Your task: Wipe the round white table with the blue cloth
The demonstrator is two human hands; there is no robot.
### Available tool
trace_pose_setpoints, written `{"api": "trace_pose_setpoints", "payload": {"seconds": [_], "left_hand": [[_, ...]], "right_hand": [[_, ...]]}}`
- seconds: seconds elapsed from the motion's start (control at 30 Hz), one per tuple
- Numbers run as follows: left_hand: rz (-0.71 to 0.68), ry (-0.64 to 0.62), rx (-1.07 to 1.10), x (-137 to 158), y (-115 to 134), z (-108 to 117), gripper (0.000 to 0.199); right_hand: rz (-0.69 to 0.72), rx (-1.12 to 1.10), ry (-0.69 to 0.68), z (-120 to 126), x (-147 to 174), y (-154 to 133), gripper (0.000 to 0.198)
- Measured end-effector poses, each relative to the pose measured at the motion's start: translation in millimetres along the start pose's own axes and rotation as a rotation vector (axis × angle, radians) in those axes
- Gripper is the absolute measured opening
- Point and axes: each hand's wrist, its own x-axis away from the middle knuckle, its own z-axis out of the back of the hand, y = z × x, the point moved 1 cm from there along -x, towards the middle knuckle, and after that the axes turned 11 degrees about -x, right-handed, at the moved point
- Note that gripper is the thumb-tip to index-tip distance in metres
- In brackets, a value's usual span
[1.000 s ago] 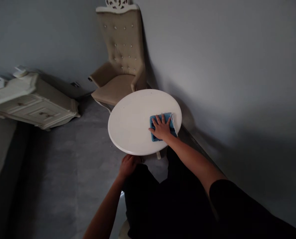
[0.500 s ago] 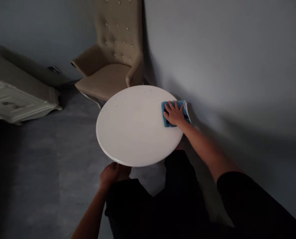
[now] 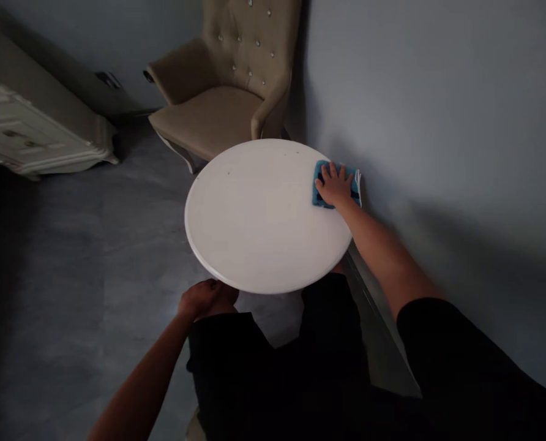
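Fingers spread, my right hand [image 3: 335,186] lies flat on a folded blue cloth [image 3: 317,195] with dark patches and a white edge. The cloth rests on the right side of a round white table [image 3: 264,214], and its outer part reaches past the rim. My left hand [image 3: 200,298] is low at my left knee, beside the table's near edge. Its fingers look loosely curled, partly out of sight, and I see nothing held in them. A few small dark specks [image 3: 291,154] dot the far part of the tabletop.
Just behind the table stands a beige tufted armchair [image 3: 218,116]. A pale wall [image 3: 438,122] runs close along the right side. At the far left is a light carved cabinet [image 3: 38,116] on grey floor [image 3: 130,233]. My knees are under the table's near edge.
My view has shifted, so the table and chair sit differently in the picture. The right hand and the cloth have slid slightly toward the far right rim. My left hand stays at the knee.
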Motion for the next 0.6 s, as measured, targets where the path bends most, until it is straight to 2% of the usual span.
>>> {"api": "trace_pose_setpoints", "payload": {"seconds": [0.13, 0.23, 0.3, 0.33, 0.37, 0.43, 0.5, 0.6], "left_hand": [[-0.092, -0.029, -0.029, 2, 5, -1, 0.087], [-0.096, -0.009, -0.031, 6, 12, 1, 0.087], [-0.062, 0.007, -0.027, 10, 16, 5, 0.087], [-0.047, 0.009, -0.023, 12, 17, 7, 0.088], [-0.038, 0.011, -0.018, 13, 18, 9, 0.088], [-0.035, 0.022, -0.009, 15, 19, 13, 0.087], [-0.027, 0.018, -0.004, 14, 18, 15, 0.087], [-0.001, 0.012, 0.009, 9, 13, 15, 0.087]], "right_hand": [[0.149, 0.02, 0.007, -20, 133, -16, 0.076], [0.26, 0.022, -0.012, -42, 232, -31, 0.074], [0.316, 0.021, -0.017, -52, 270, -39, 0.074], [0.33, 0.021, -0.02, -55, 276, -42, 0.074], [0.335, 0.02, -0.025, -56, 274, -44, 0.073], [0.321, 0.02, -0.035, -52, 246, -46, 0.073], [0.296, 0.02, -0.045, -44, 193, -48, 0.074], [0.239, 0.024, -0.046, -30, 90, -52, 0.075]]}}
